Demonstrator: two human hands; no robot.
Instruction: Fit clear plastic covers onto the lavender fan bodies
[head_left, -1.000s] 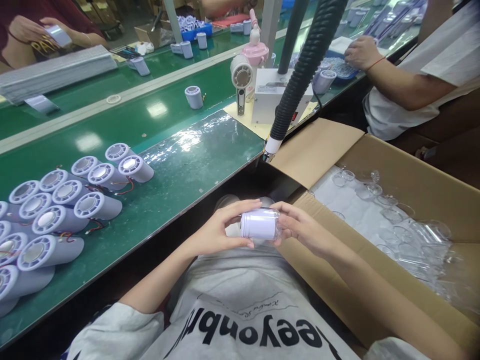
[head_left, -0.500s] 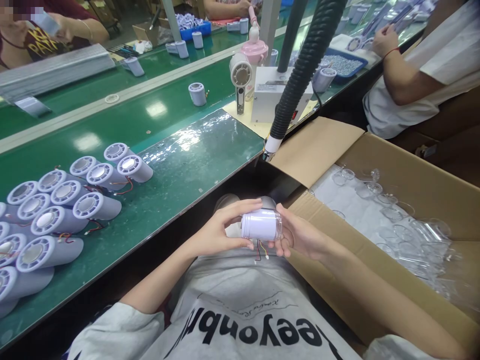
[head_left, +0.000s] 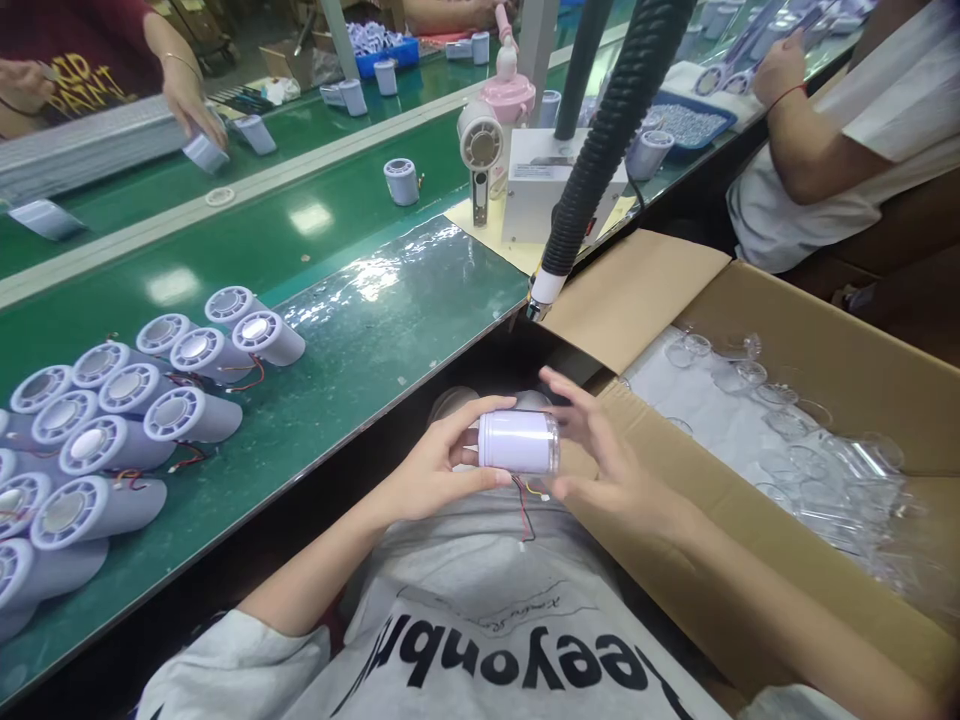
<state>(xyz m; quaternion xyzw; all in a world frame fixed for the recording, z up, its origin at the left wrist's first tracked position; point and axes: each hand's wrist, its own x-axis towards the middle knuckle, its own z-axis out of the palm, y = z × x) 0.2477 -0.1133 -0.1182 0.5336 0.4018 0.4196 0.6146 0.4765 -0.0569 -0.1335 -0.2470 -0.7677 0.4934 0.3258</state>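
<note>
A pale lilac cylinder [head_left: 517,442] lies sideways above my lap, with a clear rim at its right end and thin coloured wires hanging below. My left hand [head_left: 450,455] grips its left end between thumb and fingers. Beside the clear end, my right hand [head_left: 600,450] has its fingers spread and slightly blurred; whether a fingertip touches the rim is hard to tell. Several similar lilac cylinders [head_left: 195,412] stand in rows on the green bench [head_left: 360,330] at the left, red and black wires beside them.
An open cardboard box [head_left: 645,470] with clear plastic parts [head_left: 810,450] is at the right. A black hose [head_left: 600,150] hangs over the bench edge near a white device [head_left: 555,185]. Co-workers' hands [head_left: 193,100] are across the belt; another person [head_left: 832,140] sits at right.
My right hand has opened and come off the cylinder's clear end, its fingers now spread. The cylinder has turned a little in my left hand. Across the belt, a co-worker's hand has lowered a cylinder.
</note>
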